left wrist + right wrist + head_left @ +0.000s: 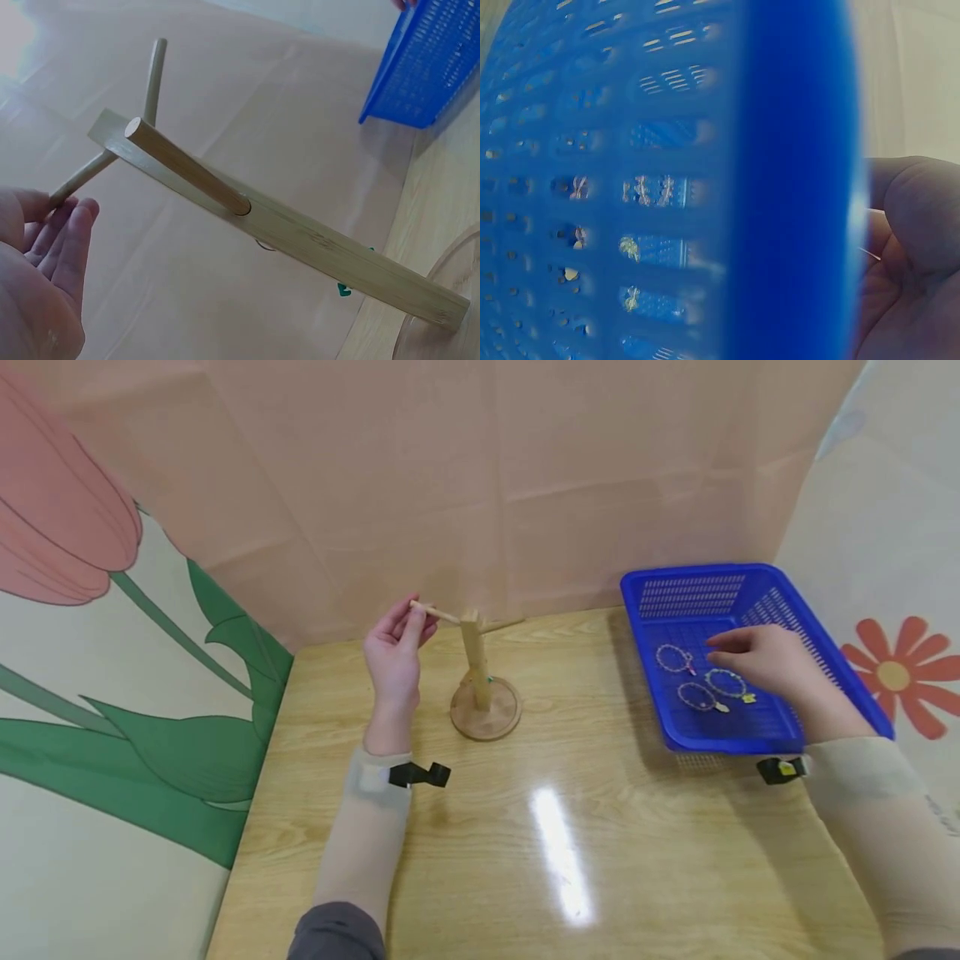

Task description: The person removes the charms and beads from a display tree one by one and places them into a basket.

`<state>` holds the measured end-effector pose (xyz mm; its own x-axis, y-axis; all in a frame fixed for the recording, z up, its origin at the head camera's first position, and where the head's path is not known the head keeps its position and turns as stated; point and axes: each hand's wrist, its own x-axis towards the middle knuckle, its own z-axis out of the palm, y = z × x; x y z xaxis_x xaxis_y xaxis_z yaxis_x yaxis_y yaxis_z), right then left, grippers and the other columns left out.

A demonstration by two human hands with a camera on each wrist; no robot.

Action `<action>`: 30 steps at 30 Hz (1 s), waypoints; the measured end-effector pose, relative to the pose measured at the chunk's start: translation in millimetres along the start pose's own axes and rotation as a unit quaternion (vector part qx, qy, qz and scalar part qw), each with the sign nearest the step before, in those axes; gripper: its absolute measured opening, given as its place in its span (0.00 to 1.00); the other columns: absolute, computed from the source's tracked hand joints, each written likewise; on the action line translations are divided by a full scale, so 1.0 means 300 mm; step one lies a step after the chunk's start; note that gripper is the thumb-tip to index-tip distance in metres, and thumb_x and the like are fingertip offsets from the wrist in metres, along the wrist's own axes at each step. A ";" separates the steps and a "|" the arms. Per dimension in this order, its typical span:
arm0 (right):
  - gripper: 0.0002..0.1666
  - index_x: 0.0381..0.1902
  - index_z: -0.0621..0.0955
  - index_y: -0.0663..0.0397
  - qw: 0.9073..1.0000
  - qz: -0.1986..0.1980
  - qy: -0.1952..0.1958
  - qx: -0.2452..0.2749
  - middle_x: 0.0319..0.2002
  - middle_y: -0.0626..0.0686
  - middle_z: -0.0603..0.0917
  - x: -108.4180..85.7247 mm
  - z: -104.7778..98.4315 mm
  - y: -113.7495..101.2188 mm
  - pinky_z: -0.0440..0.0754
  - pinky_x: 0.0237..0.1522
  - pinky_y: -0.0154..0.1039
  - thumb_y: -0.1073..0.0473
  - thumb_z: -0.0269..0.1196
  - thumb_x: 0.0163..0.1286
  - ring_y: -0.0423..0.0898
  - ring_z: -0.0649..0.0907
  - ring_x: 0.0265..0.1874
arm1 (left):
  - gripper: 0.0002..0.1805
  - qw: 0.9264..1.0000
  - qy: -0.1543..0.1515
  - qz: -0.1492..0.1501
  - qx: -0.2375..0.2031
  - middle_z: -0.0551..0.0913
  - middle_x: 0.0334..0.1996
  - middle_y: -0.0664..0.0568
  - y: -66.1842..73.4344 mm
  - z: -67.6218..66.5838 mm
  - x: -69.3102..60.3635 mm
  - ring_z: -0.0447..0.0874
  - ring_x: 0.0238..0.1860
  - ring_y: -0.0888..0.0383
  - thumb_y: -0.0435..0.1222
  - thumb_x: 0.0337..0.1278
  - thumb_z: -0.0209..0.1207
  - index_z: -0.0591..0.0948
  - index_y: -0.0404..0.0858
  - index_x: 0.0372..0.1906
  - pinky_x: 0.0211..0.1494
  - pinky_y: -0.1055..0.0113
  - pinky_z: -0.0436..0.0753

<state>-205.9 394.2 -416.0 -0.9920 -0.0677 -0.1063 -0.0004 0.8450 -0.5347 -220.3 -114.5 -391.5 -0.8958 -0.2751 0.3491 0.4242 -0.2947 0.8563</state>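
Observation:
With thumb and fingers, my left hand (396,656) pinches the end of a peg (438,612) on the upright wooden stand (477,664); the left wrist view shows the same grip on the peg (81,177). Over the blue basket (733,745) hangs my right hand (772,664), fingers slightly bent, with nothing seen between thumb and fingers. Below and beside it lie three beaded bracelets: one with a pink charm (673,659), one with a yellow charm (724,683) and one with a pale charm (697,697). The basket's rim (795,180) partly hides my right hand (915,255).
The stand has a round base (486,727) on the wooden table (525,860). More pegs (187,169) stick out of its post, and small green pieces (343,289) show beside the post. A pinkish sheet (450,485) covers the wall behind.

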 end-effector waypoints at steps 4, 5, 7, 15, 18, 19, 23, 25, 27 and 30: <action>0.38 0.67 0.81 0.64 1.000 -0.005 0.005 0.002 0.62 0.73 0.83 0.003 0.002 -0.007 0.83 0.55 0.71 0.36 0.60 0.81 0.71 0.83 0.57 | 0.17 1.000 0.002 0.000 0.008 0.91 0.48 0.37 0.007 0.002 -0.019 0.93 0.46 0.56 0.28 0.75 0.64 0.84 0.29 0.63 0.57 0.61 0.92; 0.39 0.68 0.81 0.63 1.000 -0.005 0.004 0.003 0.62 0.73 0.82 0.002 0.001 -0.009 0.83 0.55 0.71 0.34 0.60 0.80 0.71 0.83 0.57 | 0.18 1.000 0.003 0.000 0.010 0.91 0.47 0.39 0.010 0.003 -0.025 0.92 0.46 0.55 0.28 0.75 0.64 0.83 0.29 0.64 0.57 0.60 0.91; 0.39 0.68 0.81 0.63 1.000 -0.006 0.008 0.005 0.62 0.73 0.83 0.002 0.002 -0.015 0.83 0.55 0.70 0.34 0.60 0.80 0.70 0.83 0.57 | 0.19 1.000 0.006 0.000 0.013 0.91 0.46 0.44 0.013 0.003 -0.035 0.92 0.47 0.55 0.27 0.75 0.64 0.82 0.28 0.65 0.58 0.60 0.91; 0.35 0.65 0.83 0.62 0.999 -0.028 0.040 0.006 0.58 0.69 0.86 -0.001 0.010 -0.064 0.86 0.42 0.43 0.37 0.64 0.79 0.66 0.86 0.52 | 0.18 0.999 -0.013 -0.011 0.048 0.90 0.51 0.38 0.008 -0.016 -0.082 0.93 0.49 0.53 0.27 0.73 0.65 0.83 0.27 0.64 0.57 0.61 0.91; 0.34 0.65 0.85 0.59 0.998 -0.036 0.056 0.010 0.56 0.66 0.88 -0.001 0.010 -0.096 0.82 0.38 0.34 0.37 0.65 0.78 0.63 0.87 0.51 | 0.17 0.997 -0.028 -0.002 0.075 0.90 0.50 0.37 0.004 -0.022 -0.095 0.93 0.49 0.54 0.27 0.72 0.66 0.84 0.27 0.61 0.58 0.61 0.91; 0.33 0.64 0.85 0.59 0.997 -0.039 0.060 0.012 0.56 0.66 0.88 -0.001 0.010 -0.107 0.81 0.37 0.33 0.38 0.66 0.78 0.62 0.87 0.51 | 0.16 0.996 -0.032 0.004 0.079 0.90 0.50 0.37 0.003 -0.023 -0.099 0.93 0.49 0.54 0.27 0.72 0.67 0.84 0.26 0.60 0.58 0.61 0.91; 0.31 0.64 0.86 0.56 0.996 -0.048 0.068 0.026 0.56 0.64 0.89 0.004 0.013 -0.149 0.79 0.35 0.27 0.39 0.66 0.78 0.59 0.87 0.50 | 0.13 0.995 -0.042 0.024 0.090 0.91 0.46 0.37 -0.002 -0.024 -0.107 0.93 0.46 0.56 0.25 0.70 0.67 0.85 0.23 0.56 0.55 0.62 0.92; 0.31 0.64 0.86 0.55 0.996 -0.048 0.071 0.033 0.56 0.63 0.89 0.005 0.013 -0.165 0.78 0.35 0.25 0.38 0.66 0.78 0.57 0.86 0.50 | 0.13 0.994 -0.048 0.027 0.092 0.91 0.46 0.36 -0.007 -0.023 -0.108 0.93 0.45 0.56 0.24 0.69 0.67 0.85 0.21 0.55 0.55 0.63 0.92; 0.30 0.64 0.86 0.54 0.995 -0.050 0.074 0.038 0.57 0.63 0.89 0.006 0.013 -0.178 0.77 0.35 0.24 0.38 0.66 0.78 0.53 0.86 0.49 | 0.14 0.993 -0.058 0.028 0.097 0.91 0.46 0.35 -0.013 -0.022 -0.109 0.93 0.45 0.57 0.24 0.69 0.68 0.84 0.20 0.54 0.54 0.64 0.92; 0.30 0.64 0.87 0.54 0.995 -0.050 0.073 0.043 0.56 0.62 0.89 0.005 0.013 -0.195 0.78 0.34 0.23 0.39 0.67 0.78 0.43 0.85 0.44 | 0.14 0.989 -0.075 0.028 0.123 0.90 0.47 0.34 -0.020 -0.025 -0.117 0.92 0.44 0.59 0.25 0.68 0.69 0.85 0.21 0.54 0.54 0.66 0.92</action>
<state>-206.8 342.5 -388.2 -0.9953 -0.0656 0.0705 -0.0951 0.7889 -0.6072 -190.5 -109.9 -411.8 -0.8893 -0.1410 0.4350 0.4449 -0.0468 0.8943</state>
